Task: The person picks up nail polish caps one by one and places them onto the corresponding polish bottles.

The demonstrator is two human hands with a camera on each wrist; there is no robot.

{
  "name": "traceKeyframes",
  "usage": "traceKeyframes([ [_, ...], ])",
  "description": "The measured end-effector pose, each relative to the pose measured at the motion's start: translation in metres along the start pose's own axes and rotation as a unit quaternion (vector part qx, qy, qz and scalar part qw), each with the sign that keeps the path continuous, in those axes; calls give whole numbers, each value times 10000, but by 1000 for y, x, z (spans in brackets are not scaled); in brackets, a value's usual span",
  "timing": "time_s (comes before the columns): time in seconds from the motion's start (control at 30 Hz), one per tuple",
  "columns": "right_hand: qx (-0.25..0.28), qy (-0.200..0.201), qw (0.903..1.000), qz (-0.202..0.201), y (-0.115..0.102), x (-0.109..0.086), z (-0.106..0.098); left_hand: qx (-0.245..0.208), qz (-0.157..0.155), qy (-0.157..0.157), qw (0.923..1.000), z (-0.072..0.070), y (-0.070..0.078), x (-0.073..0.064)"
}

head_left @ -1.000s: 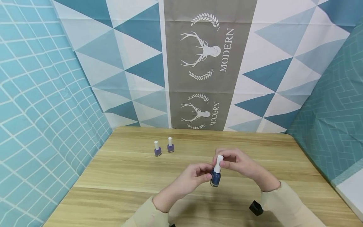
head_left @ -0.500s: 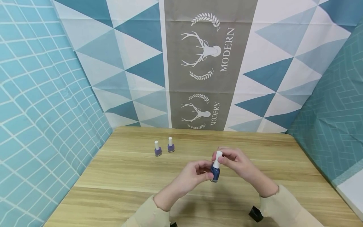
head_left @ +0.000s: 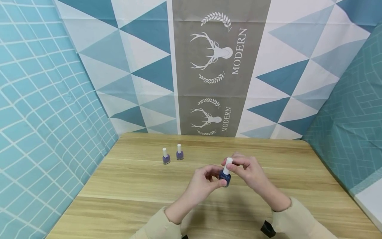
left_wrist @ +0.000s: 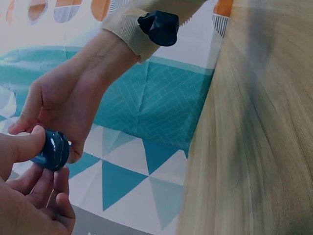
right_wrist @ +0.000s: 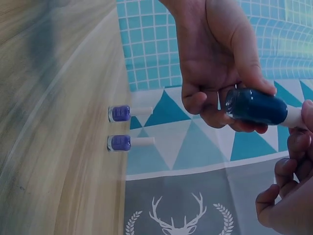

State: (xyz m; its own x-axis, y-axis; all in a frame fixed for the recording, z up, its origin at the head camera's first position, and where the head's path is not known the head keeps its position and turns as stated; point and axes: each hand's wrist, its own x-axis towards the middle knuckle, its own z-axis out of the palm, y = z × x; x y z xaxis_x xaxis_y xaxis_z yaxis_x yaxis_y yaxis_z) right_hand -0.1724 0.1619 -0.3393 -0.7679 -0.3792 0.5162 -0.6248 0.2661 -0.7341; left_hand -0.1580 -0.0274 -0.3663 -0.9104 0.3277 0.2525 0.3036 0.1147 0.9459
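A dark blue nail polish bottle (head_left: 224,177) with a white cap (head_left: 228,166) is held above the table, tilted a little. My left hand (head_left: 203,182) grips its glass body between thumb and fingers; the left wrist view shows the rounded blue bottle (left_wrist: 53,151) from its base. My right hand (head_left: 250,172) pinches the white cap from above. In the right wrist view the cap (right_wrist: 293,117) meets the bottle, and whether it is loosened I cannot tell. Two purple nail polish bottles (head_left: 166,159) (head_left: 179,155) with white caps stand upright, apart from both hands.
The wooden table (head_left: 134,186) reaches back to a patterned cloth wall (head_left: 149,83). Tiled-pattern cloth (head_left: 44,99) hangs on the left and teal cloth (head_left: 352,109) on the right. A black wrist device (head_left: 268,229) sits by the right sleeve.
Both hands have moved slightly up and away with the blue bottle, which has shifted a little to the left. Its base now turns more toward the left fingers. The purple bottles have not moved.
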Motion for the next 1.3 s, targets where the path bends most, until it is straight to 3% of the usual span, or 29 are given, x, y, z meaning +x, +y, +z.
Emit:
traceKeyframes([
  [0.2,-174,115,9990,-401,-1,0,4,305,143,251,9991,2,0,0],
  [0.37,-291,108,9982,-503,1,-1,5,519,210,359,9978,2,1,-1],
  [0.7,-246,-351,9976,-553,2,1,0,559,222,347,9976,-1,1,0],
  [0.97,-93,-601,9979,-236,2,2,-4,589,123,445,9972,-9,0,2],
  [1.1,35,-464,9989,-51,2,2,-8,643,295,694,9951,-17,-5,4],
  [1.3,-357,-41,9993,139,4,-1,-18,951,600,1046,9881,-33,-14,7],
])
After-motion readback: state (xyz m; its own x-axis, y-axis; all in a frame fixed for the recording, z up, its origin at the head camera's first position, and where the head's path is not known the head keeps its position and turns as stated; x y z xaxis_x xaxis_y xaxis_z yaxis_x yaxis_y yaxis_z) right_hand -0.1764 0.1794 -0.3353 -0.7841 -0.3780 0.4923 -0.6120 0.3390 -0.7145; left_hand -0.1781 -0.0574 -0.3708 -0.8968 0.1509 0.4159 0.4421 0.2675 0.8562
